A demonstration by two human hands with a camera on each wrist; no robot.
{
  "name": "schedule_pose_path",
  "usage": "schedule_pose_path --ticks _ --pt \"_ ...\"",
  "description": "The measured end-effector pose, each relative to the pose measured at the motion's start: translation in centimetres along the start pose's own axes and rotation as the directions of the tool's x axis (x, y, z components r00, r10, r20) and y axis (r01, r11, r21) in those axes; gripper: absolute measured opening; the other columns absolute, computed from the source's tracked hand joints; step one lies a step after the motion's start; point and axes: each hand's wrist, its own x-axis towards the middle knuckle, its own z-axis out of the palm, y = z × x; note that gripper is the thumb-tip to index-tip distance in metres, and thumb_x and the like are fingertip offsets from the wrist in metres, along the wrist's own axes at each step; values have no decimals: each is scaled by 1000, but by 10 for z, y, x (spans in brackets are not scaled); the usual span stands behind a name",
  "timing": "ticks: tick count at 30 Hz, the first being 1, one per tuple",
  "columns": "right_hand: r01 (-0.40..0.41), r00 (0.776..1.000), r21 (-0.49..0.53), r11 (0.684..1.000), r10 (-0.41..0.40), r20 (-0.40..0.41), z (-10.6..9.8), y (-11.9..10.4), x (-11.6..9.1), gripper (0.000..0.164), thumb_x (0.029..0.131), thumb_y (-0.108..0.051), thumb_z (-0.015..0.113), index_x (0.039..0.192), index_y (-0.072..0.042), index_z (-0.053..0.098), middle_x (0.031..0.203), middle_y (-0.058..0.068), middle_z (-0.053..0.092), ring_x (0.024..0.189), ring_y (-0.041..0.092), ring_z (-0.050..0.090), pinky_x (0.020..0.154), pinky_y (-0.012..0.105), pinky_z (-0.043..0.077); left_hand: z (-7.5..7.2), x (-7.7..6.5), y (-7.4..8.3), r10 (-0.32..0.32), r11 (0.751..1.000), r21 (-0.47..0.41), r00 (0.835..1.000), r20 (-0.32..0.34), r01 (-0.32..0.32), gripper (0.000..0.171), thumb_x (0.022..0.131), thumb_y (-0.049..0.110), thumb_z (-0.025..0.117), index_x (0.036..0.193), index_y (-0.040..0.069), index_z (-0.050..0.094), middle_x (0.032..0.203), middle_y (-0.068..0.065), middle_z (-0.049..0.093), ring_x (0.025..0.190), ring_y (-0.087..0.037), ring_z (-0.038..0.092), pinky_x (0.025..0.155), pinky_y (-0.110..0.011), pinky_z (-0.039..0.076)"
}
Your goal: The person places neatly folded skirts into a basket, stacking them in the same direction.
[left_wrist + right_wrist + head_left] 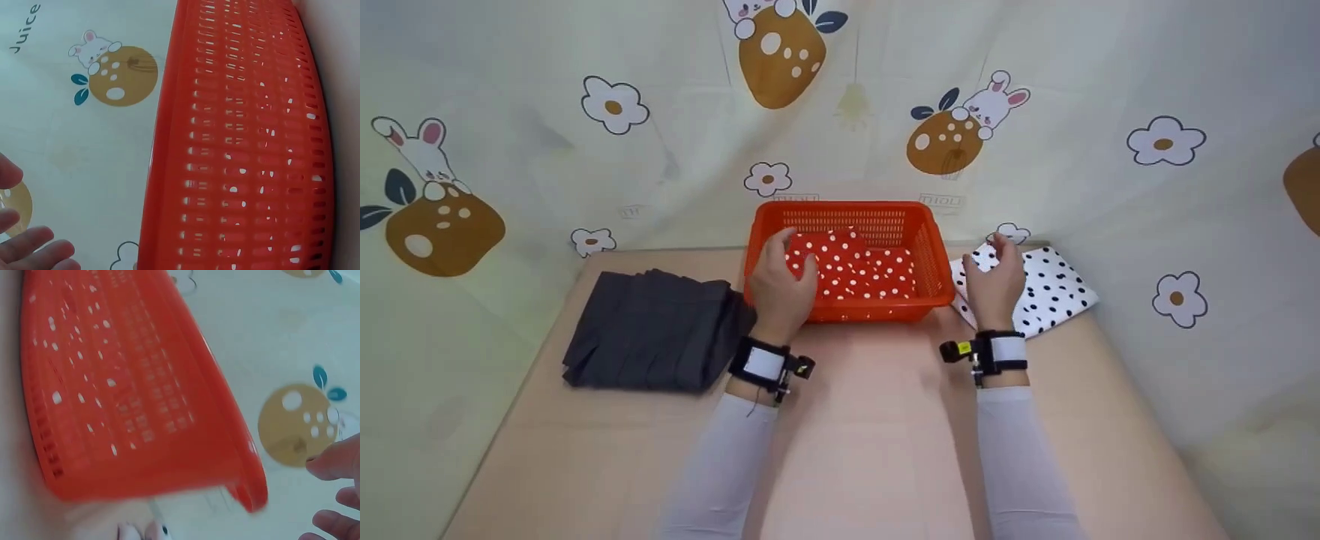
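Note:
A red plastic basket [851,309] with slotted walls stands at the back of the table. Inside it lies red cloth with white dots [847,270]. My left hand [784,289] is raised near the basket's left end, overlapping it in the head view, fingers bent loosely and holding nothing. Just right of the basket, my right hand [996,285] hovers over a folded white cloth with black dots [1054,289], thumb and fingers spread apart. In the left wrist view, the fingers [48,253] show away from the basket's rim [160,140]; the right wrist view shows similar spacing.
A folded dark grey cloth [652,334] lies to the left of the basket. Behind the table [870,427] hangs a pale curtain [682,172] printed with rabbits, fruit and flowers. Each wrist wears a strapped camera, the right one [958,351] jutting inward.

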Motion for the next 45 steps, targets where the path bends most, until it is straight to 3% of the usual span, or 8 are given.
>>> schedule_pose_path --ticks 14,18,21,24,26,32,37,45 --pt "-393 916 -48 918 387 -102 -63 75 34 59 93 -25 58 148 -13 41 146 11 48 130 29 47 108 41 40 34 -43 41 260 962 -137 950 176 -238 27 89 12 62 116 9 62 111 -5 71 86 -14 68 81 -23 56" --pt "-457 887 21 889 458 -62 -64 80 38 58 95 -27 54 150 -14 39 151 9 43 135 26 44 109 38 40 42 -56 60 312 949 -140 895 318 -281 26 88 11 63 115 10 62 105 -2 69 91 -12 66 82 -22 55" --pt "-483 871 88 871 489 -56 -66 86 42 56 96 -28 54 148 -15 42 153 6 41 136 22 43 109 35 40 52 -75 83 308 949 -96 816 489 -300 30 88 14 63 118 14 62 108 1 66 93 -12 63 84 -24 53" --pt "-498 858 128 857 509 -71 -75 99 46 54 96 -28 55 148 -20 42 155 2 37 138 18 39 112 32 37 74 -95 103 226 973 -106 730 645 -207 32 87 20 64 119 18 61 112 3 66 101 -12 61 90 -28 51" --pt "-498 855 143 856 512 -86 -80 110 47 54 97 -28 54 148 -22 41 157 0 34 141 17 36 114 32 35 97 -106 112 127 992 -107 703 700 -73 33 85 22 66 118 20 62 113 3 65 103 -11 60 90 -29 50" --pt "-539 818 209 816 567 -100 -93 142 43 54 99 -25 53 149 -30 36 160 -6 27 147 11 26 119 29 29 171 -136 127 -162 944 -121 753 638 306 39 86 24 68 125 21 61 119 1 64 108 -12 60 92 -26 49" --pt "-531 837 152 834 544 -56 -89 158 44 58 98 -24 53 152 -30 33 161 -4 26 144 14 31 115 29 35 200 -152 133 -231 893 -189 776 587 408 49 83 16 68 131 23 58 120 -3 61 109 -16 60 92 -26 48" --pt "-524 844 61 850 527 -97 -102 178 45 58 100 -26 52 153 -30 30 161 -2 27 146 16 29 117 32 32 199 -171 128 -187 925 -92 652 735 368 66 82 26 72 143 33 48 138 5 55 126 -11 52 104 -30 44"
